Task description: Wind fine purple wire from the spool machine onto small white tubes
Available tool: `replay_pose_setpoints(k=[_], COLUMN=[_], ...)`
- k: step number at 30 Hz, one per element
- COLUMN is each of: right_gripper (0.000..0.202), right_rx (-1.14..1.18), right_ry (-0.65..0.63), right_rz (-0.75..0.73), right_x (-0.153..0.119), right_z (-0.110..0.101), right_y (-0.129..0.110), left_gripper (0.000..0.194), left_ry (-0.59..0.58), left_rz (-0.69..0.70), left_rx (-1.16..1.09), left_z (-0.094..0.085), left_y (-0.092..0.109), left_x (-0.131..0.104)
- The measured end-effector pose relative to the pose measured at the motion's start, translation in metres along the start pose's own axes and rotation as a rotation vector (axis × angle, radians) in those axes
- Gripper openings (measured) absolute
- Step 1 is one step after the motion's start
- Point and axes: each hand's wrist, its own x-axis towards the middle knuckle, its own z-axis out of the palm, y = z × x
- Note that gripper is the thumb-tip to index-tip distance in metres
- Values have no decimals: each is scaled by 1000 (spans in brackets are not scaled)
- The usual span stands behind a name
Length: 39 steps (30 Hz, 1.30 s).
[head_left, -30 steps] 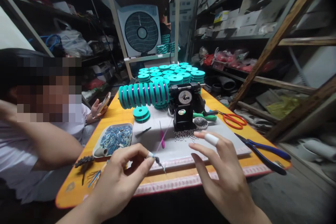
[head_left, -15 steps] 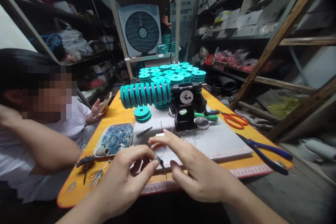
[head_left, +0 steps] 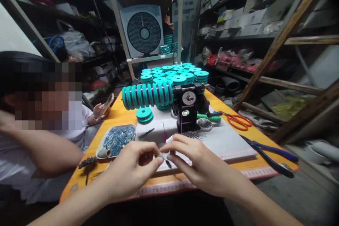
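Nearest the camera, the left hand (head_left: 132,169) and the right hand (head_left: 196,164) meet fingertip to fingertip over the front edge of the orange table (head_left: 119,113), both pinching 1 small dark piece (head_left: 167,162) that hangs between them; what it is exactly is too small to tell. A thin thread (head_left: 181,123) runs up from near the hands toward the black winding machine (head_left: 188,107). The right index finger carries a white wrap near its tip. Under the hands lies a white mat (head_left: 225,141), with a pink tool (head_left: 164,135) just behind the fingers and a scatter of small metal beads (head_left: 192,134) beside the machine's foot. Left of the mat sits a tray of blue tubes (head_left: 118,140). On the right lie blue-handled pliers (head_left: 270,155), and further back orange scissors (head_left: 237,120). A row of teal spools (head_left: 147,95) is mounted on the machine's shaft, and more teal spools are stacked (head_left: 174,74) behind it. At the left a seated person holds a phone (head_left: 106,104). Farthest back, a white fan (head_left: 144,30) stands on a shelf.
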Motion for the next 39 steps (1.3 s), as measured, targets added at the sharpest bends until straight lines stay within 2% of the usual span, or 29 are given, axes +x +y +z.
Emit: replay_pose_setpoints(k=[4, 8, 12, 16, 20, 25, 27, 28, 30, 34, 36, 39], right_gripper=[13, 16, 15, 12, 11, 11, 13, 13, 15, 19, 16, 14], right_rx=[-12, -24, 47, 129, 168, 164, 124, 97, 35, -94, -91, -75], right_ry=[3, -14, 28, 6, -51, -111, -81, -43, 90, 490, 523, 495], right_rz=[11, 20, -20, -13, -9, -13, -12, -5, 17, 30, 60, 110], right_x=[0, 3, 8, 17, 26, 31, 29, 26, 16, -19, -39, -62], right_z=[-3, -3, 1, 2, -2, -6, -6, -6, -2, 14, 28, 51], right_y=[2, 1, 7, 12, 14, 14, 14, 14, 10, -6, -14, -18], left_gripper=[24, 20, 19, 19, 18, 19, 17, 16, 14, 29, 33, 33], left_ry=[86, 193, 362, 449, 466, 342, 291, 263, 211, 119, 48, -9], left_rz=[141, 348, 599, 790, 919, 938, 881, 808, 551, -46, -215, -348], left_rx=[243, 434, 667, 882, 963, 829, 707, 608, 304, -523, -856, -1113], left_z=[4, 4, 0, -9, -14, -5, 4, 9, 21, 47, 58, 71], left_y=[4, 5, 1, -5, -9, -13, -13, -13, -10, -8, -8, -8], left_x=[-3, -5, -4, 0, 4, 7, 4, 2, -2, -8, -8, -8])
